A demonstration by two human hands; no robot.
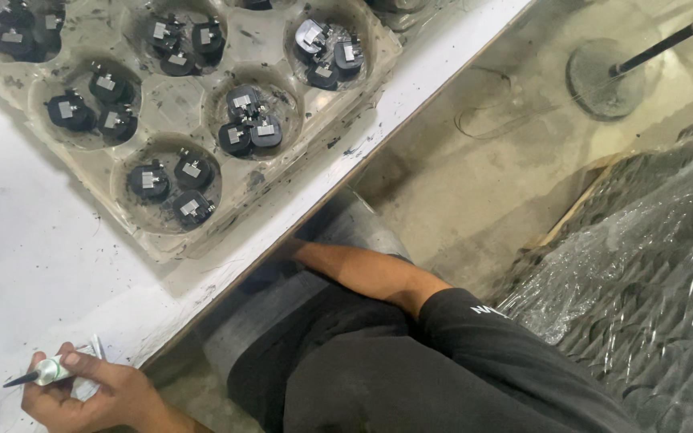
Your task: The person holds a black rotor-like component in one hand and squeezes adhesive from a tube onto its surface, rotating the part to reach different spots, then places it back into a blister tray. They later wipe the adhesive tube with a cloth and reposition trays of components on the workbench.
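A clear plastic tray [202, 128] with round cups lies on the white table [26, 240], at about 11 o'clock in the view. The tray is dirty with dark marks. Each cup that shows whole holds three small black parts [250, 128] with a silver metal piece on top; the parts in one cup lie close together, some touching. The cups at the upper edge are cut by the frame, so their count cannot be told.

At 7 o'clock, near the bottom edge, the left hand [94, 393] is closed around a small glue tube [50, 370]. The thumb presses on the pale body of the tube, and its dark thin nozzle points to 9 o'clock, just above the table. A bit of white crumpled material sits behind the tube, under the fingers. The tube is well apart from the tray, at about 7 o'clock from it.

The right forearm [362, 273] goes under the table edge at the centre of the view; the right hand is hidden there.

At 3 o'clock, a wrinkled plastic sheet [643, 265] covers a dark heap on the floor.
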